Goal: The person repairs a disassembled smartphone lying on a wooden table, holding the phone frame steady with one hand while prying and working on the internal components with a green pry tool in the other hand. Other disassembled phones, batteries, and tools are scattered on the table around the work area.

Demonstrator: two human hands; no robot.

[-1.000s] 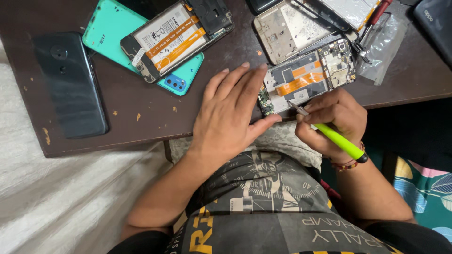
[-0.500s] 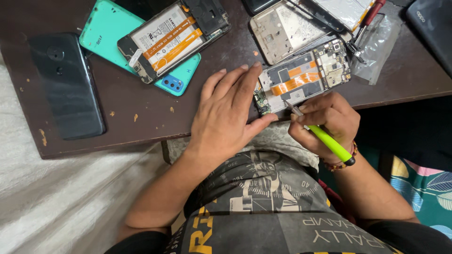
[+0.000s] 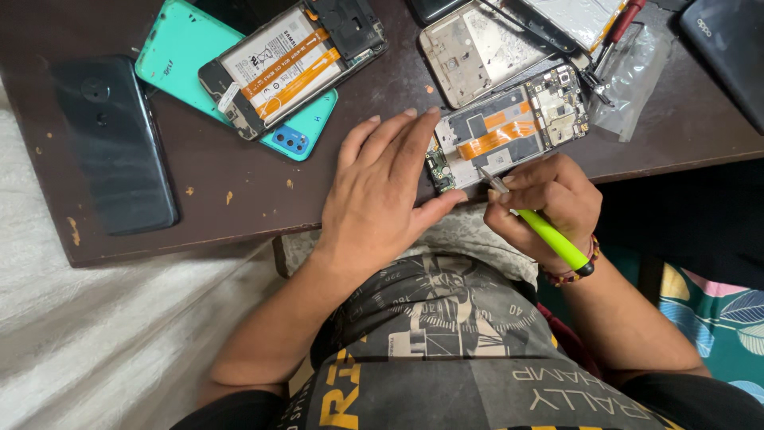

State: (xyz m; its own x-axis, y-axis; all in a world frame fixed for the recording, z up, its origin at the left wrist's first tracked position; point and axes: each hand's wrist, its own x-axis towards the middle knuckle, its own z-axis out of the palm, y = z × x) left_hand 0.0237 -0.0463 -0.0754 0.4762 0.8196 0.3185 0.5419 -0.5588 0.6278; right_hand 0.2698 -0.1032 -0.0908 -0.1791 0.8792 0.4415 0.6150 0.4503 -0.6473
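An opened phone (image 3: 509,127) with orange flex cables and a bare circuit board lies at the near edge of the dark table (image 3: 239,207). My left hand (image 3: 382,191) rests flat on the table, fingers apart, pressing against the phone's left end. My right hand (image 3: 549,199) grips a bright green screwdriver (image 3: 545,231); its metal tip touches the phone's lower edge.
Further left lie a second opened phone (image 3: 294,60) showing its battery, on top of a teal back cover (image 3: 187,60), and a dark phone (image 3: 115,143) face down. A bare phone frame (image 3: 469,48), tweezers and a clear plastic bag (image 3: 637,80) sit behind. White cloth (image 3: 95,342) lies lower left.
The view has shifted slightly. Both hands keep their places on the opened phone, the screwdriver tip staying at its lower edge.
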